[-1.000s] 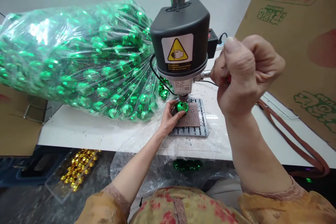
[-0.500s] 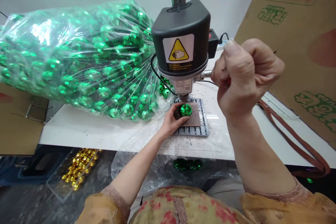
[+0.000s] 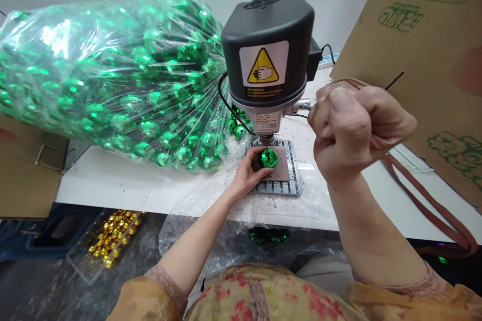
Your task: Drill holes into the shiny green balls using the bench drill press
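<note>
Under the chuck of a small bench drill press (image 3: 265, 50), my left hand (image 3: 246, 173) curls thumb and fingers around a green mirrored ball (image 3: 268, 158). The ball rests on a brownish square board (image 3: 283, 173) laid over the slotted metal base (image 3: 295, 188). A thin drill bit appears to meet the top of the ball, though the contact is too small to be sure. To the right of the motor head, my right hand (image 3: 356, 128) is closed in a fist around the feed lever (image 3: 301, 106), whose far end is hidden inside the fingers.
A big clear plastic bag of green mirrored balls (image 3: 124, 85) lies on the left of the white table (image 3: 113, 180). Cardboard boxes (image 3: 437, 75) flank both sides. A brown strap (image 3: 425, 195) lies at right. Gold balls (image 3: 115, 235) fill a clear bin below. Dark shavings are scattered around the base.
My right hand has come down a little with the lever. My left hand keeps the ball under the chuck. The whole view has shifted slightly.
</note>
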### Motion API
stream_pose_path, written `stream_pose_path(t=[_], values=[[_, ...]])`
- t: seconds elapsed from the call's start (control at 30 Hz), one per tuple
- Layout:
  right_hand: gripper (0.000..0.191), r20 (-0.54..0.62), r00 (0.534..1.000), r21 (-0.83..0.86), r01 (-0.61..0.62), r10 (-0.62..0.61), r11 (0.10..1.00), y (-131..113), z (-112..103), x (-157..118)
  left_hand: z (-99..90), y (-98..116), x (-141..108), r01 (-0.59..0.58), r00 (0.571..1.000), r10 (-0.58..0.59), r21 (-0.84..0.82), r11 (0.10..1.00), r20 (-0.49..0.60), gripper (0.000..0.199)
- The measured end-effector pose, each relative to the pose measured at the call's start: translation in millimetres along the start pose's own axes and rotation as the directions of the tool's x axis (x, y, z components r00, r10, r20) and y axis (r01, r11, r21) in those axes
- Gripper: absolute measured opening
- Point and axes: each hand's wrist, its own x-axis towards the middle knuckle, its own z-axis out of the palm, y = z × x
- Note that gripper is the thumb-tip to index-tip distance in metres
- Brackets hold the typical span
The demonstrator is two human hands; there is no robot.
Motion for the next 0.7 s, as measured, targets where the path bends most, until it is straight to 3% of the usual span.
stream_pose_path(t=[0.27,0.7], values=[[0.052,0.02,0.996,0.039,0.082,-0.083,0.996,2.7,-2.0,-3.0,1.3,-1.6,0.1,-0.012,1.0,0.011,-0.006,1.0,-0.016,0.057],[0.053,0.0,0.996,0.012,0.09,-0.09,0.996,8.1,-11.4,-16.9,1.2,0.5,-0.1,-0.019,0.999,0.02,0.02,1.0,-0.027,0.058]])
